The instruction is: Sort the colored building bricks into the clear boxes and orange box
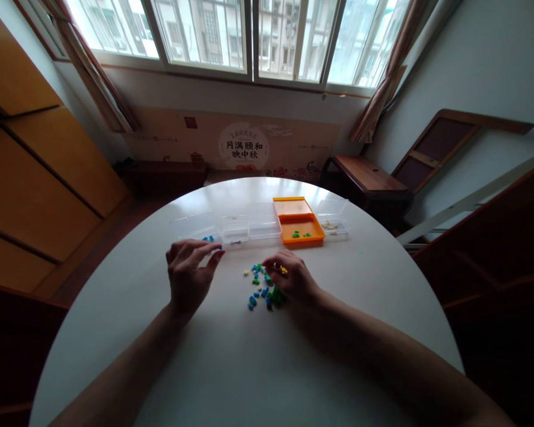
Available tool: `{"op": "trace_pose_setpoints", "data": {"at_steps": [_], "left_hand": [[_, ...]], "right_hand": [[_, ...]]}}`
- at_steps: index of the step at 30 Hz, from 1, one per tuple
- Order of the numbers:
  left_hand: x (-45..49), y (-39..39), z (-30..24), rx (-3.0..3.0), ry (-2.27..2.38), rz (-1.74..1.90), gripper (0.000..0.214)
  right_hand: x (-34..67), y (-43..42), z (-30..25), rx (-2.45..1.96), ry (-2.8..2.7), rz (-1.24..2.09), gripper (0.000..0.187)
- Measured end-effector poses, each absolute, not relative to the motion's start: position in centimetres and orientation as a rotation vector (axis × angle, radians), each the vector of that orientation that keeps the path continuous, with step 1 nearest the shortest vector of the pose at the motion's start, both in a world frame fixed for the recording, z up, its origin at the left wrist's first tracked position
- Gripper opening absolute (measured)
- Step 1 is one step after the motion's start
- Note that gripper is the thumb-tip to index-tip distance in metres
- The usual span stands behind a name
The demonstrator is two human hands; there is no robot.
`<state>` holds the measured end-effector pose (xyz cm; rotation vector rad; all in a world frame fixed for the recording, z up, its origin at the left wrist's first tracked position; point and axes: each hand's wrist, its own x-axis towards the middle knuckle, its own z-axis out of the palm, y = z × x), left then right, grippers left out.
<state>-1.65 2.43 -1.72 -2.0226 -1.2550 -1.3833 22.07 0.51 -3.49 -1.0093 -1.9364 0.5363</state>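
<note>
Tiny blue brick (221, 248) pinched by left hand (190, 274) (brick pile's (265, 292) ten o'clock); bright yellow pieces (283, 271) enclosed by right hand (295, 277), fingers curled.

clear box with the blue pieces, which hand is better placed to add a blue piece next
Left, probably: the left hand seems to pinch a small blue piece close to the clear box. The right hand is farther off, at the loose pile, holding yellow pieces.
</note>
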Motion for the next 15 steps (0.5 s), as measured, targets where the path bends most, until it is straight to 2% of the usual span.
{"op": "trace_pose_setpoints", "data": {"at_steps": [9, 15], "left_hand": [[-3.9, 4.6, -3.0, -1.864, -1.535, -1.386, 0.022], [-3.3, 3.9, -2.4, -1.884, -1.505, -1.431, 0.018]], "right_hand": [[23.0, 0.4, -3.5, -0.984, -2.070, 0.457, 0.019], [23.7, 0.8, -3.5, -0.962, -2.153, 0.464, 0.019]]}}
